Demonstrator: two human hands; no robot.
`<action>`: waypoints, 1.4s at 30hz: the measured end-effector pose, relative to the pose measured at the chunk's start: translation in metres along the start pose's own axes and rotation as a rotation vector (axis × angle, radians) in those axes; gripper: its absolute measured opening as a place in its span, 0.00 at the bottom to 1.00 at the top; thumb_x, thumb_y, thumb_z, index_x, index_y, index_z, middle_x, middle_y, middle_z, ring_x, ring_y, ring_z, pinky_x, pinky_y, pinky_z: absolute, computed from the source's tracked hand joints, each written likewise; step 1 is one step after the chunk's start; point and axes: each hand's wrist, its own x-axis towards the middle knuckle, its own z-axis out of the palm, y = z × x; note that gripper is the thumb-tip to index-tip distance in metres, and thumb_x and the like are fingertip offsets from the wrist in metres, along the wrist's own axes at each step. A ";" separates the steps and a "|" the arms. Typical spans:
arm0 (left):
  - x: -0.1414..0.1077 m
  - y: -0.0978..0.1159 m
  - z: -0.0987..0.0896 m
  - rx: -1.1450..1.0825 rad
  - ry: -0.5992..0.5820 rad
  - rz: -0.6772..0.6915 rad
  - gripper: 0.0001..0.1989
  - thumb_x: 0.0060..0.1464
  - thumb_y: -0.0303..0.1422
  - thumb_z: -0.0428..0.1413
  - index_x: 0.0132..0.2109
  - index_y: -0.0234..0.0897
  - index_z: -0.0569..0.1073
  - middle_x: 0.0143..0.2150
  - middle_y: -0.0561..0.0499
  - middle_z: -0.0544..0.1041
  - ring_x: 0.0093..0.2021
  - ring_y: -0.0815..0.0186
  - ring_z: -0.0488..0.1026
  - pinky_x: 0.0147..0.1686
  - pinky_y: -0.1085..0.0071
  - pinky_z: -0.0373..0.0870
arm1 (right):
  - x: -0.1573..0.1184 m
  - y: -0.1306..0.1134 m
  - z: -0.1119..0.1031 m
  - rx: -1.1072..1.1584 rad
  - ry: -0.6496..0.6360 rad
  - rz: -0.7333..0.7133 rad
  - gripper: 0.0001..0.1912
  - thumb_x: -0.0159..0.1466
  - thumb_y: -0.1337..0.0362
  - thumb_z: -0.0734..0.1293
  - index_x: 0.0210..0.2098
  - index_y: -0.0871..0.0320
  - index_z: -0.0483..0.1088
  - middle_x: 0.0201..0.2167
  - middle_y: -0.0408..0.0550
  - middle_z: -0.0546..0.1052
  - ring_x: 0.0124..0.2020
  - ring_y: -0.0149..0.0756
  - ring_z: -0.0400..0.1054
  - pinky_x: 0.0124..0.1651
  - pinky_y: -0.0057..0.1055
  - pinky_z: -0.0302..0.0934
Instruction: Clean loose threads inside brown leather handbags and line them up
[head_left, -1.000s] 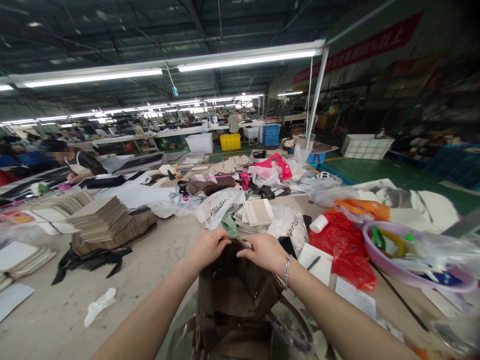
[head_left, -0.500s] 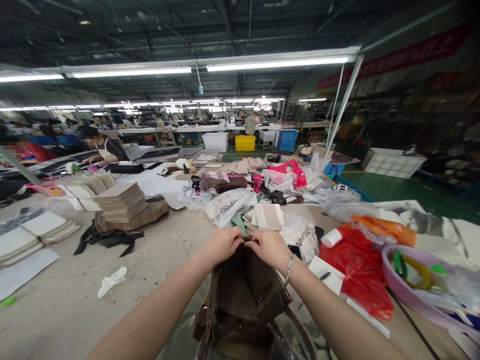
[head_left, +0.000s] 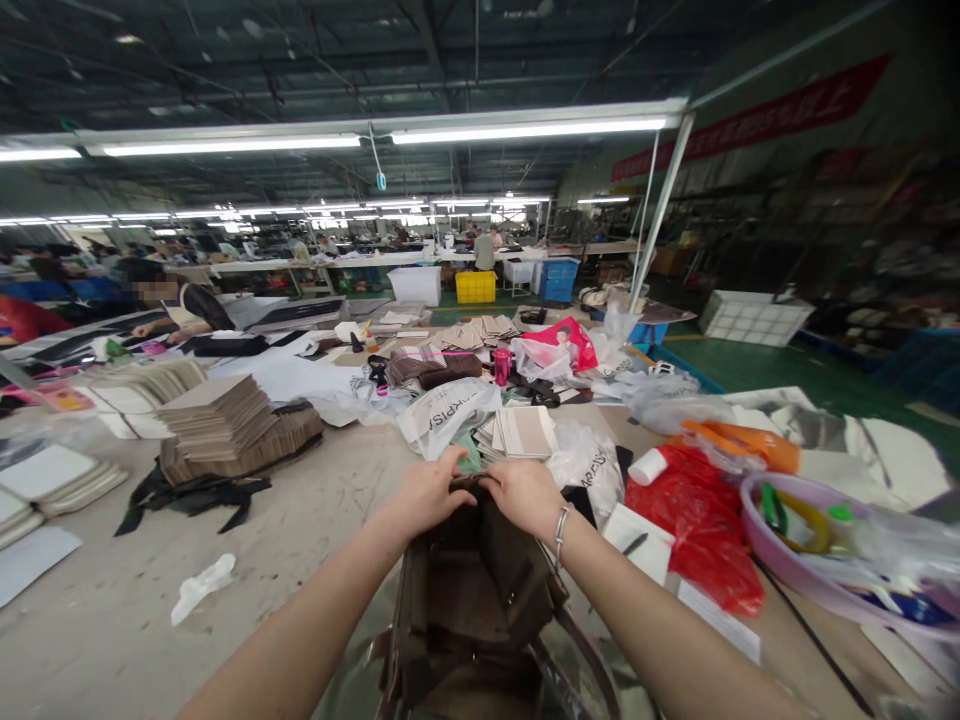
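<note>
A dark brown handbag (head_left: 466,600) stands in front of me with its mouth open toward me. Its inside and a curved handle (head_left: 589,650) are visible. My right hand (head_left: 525,492), with a silver bracelet at the wrist, pinches the far rim of the bag between thumb and fingers. Beside it, my left hand (head_left: 429,497) is at the same rim, its thumb and forefinger spread apart. The thumb lies along the inner side of the edge; the other fingertips are partly hidden.
Left are stacked brown boards (head_left: 217,415) and a white scrap (head_left: 202,588). Beyond my hands lie beige pieces (head_left: 525,432) and plastic bags (head_left: 446,415). Right are a red bag (head_left: 701,525) and a lilac basin (head_left: 757,510). A co-worker (head_left: 180,305) sits far left.
My left thumb and forefinger have parted from a pinch at the rim. The right hand keeps its hold. The whole view has shifted, so the surroundings appear farther left.
</note>
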 end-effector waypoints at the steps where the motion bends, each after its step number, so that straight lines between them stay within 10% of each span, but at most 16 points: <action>1: 0.000 -0.002 0.000 0.043 -0.026 -0.007 0.32 0.46 0.44 0.59 0.56 0.39 0.61 0.41 0.47 0.78 0.41 0.56 0.74 0.38 0.67 0.65 | 0.000 0.000 0.000 0.000 -0.002 0.000 0.15 0.67 0.57 0.57 0.35 0.55 0.72 0.35 0.47 0.77 0.38 0.37 0.70 0.38 0.28 0.58; 11: 0.004 -0.006 -0.002 0.078 -0.145 0.010 0.12 0.50 0.45 0.55 0.36 0.42 0.75 0.32 0.51 0.78 0.34 0.63 0.73 0.31 0.73 0.61 | 0.005 0.000 -0.002 0.000 -0.018 0.021 0.15 0.67 0.58 0.56 0.35 0.55 0.72 0.37 0.48 0.77 0.40 0.39 0.70 0.39 0.30 0.58; 42: -0.015 -0.028 -0.011 -0.223 -0.139 -0.267 0.08 0.46 0.34 0.56 0.34 0.39 0.77 0.30 0.54 0.78 0.32 0.65 0.73 0.30 0.73 0.63 | 0.010 0.009 0.006 -0.012 0.019 0.052 0.15 0.66 0.58 0.56 0.33 0.54 0.71 0.36 0.46 0.76 0.39 0.38 0.69 0.37 0.29 0.57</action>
